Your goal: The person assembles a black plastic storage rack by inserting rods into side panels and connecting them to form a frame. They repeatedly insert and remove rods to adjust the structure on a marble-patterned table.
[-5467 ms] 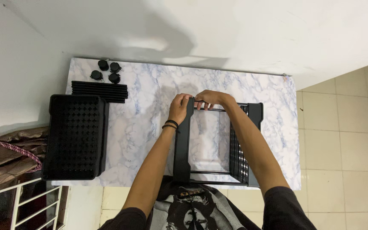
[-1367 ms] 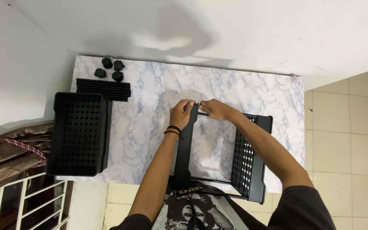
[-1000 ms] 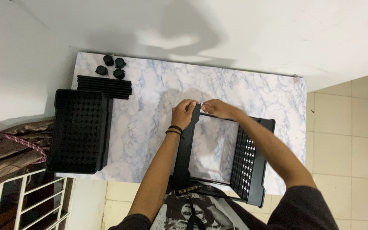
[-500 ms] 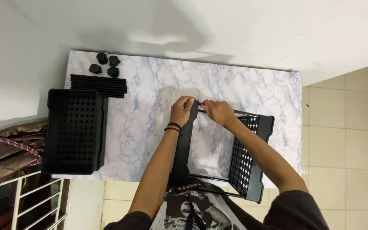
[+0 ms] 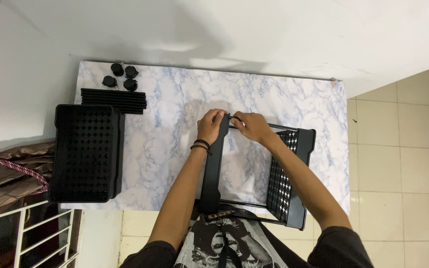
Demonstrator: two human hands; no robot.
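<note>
While the black frame (image 5: 254,171) stands on the marbled bench (image 5: 175,134), the left hand (image 5: 210,125) grips its left panel's top corner and the right hand (image 5: 252,127) pinches the thin rod there, black trays (image 5: 86,153) well apart to the left.

Even, bright overhead lighting. A broad soft shadow falls on the white wall (image 5: 199,39) above the marble table (image 5: 175,109). Focus is sharp, without glare.

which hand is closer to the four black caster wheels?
Left. The left hand grips the black frame down-right of the caster wheels; the right hand sits farther right on the thin rod.
</note>
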